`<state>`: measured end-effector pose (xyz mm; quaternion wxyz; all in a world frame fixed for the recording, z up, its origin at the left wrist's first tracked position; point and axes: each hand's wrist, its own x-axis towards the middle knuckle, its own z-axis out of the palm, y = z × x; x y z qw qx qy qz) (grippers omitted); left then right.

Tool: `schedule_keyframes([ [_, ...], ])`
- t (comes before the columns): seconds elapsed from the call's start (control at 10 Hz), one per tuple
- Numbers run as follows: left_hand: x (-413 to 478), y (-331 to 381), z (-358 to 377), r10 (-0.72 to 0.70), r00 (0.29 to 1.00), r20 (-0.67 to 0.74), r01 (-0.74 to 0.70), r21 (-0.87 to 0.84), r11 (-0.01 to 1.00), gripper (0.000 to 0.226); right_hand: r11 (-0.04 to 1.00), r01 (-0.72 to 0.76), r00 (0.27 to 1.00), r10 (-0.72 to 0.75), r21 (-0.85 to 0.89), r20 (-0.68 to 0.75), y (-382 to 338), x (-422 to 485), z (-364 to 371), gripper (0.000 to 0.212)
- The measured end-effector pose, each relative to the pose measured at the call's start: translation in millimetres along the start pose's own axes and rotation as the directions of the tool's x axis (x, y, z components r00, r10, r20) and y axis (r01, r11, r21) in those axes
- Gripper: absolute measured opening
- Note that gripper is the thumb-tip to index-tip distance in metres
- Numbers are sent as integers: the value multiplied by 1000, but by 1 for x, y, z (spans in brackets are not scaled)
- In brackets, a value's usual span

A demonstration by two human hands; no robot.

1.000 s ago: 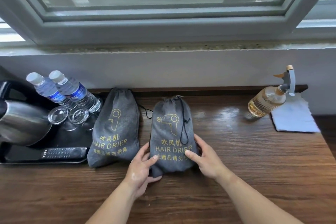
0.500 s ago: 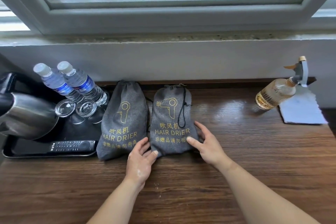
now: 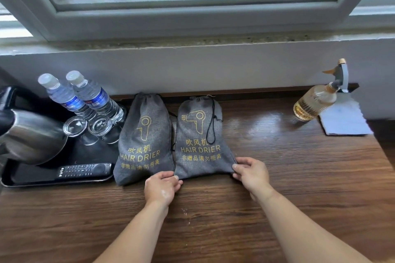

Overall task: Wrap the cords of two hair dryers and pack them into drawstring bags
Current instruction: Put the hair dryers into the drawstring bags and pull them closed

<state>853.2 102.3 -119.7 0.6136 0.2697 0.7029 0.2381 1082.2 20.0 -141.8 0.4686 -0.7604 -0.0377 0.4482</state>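
Hands work at the centre of the frame: the left hand [image 3: 161, 189] pinches the lower-left corner of the right-hand drawstring bag [image 3: 198, 134], and the right hand [image 3: 253, 174] pinches its lower-right corner. That bag lies flat on the wooden counter [image 3: 277, 198], touching the other drawstring bag [image 3: 143, 141] on its left (both printed HAIR DRIER, mouths cinched). A black tray [image 3: 12, 181] sits at far left.

Left hand [image 3: 162, 188]: bare, pale whitish smear across back, second fainter patch near wrist. Right hand [image 3: 252, 175]: bare, fingernails short, plain. Left forearm [image 3: 132, 232] and right forearm [image 3: 303, 226]: both bare down to bottom edge of view. 2 hands, 2 forearms visible; any clothing lies outside view.
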Motion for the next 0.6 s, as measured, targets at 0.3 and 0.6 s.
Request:
schedule_keyframes([
  [0.3, 0, -1, -5, 21, 999, 30, -23, 87, 996, 12, 1000, 3, 997, -1, 20, -76, 8, -4, -1, 17],
  [0.6, -3, 10, -41, 75, 980, 187, -117, 230, 966, 15, 997, 17, 994, -25, -76, -106, 6, -24, -29, 14],
])
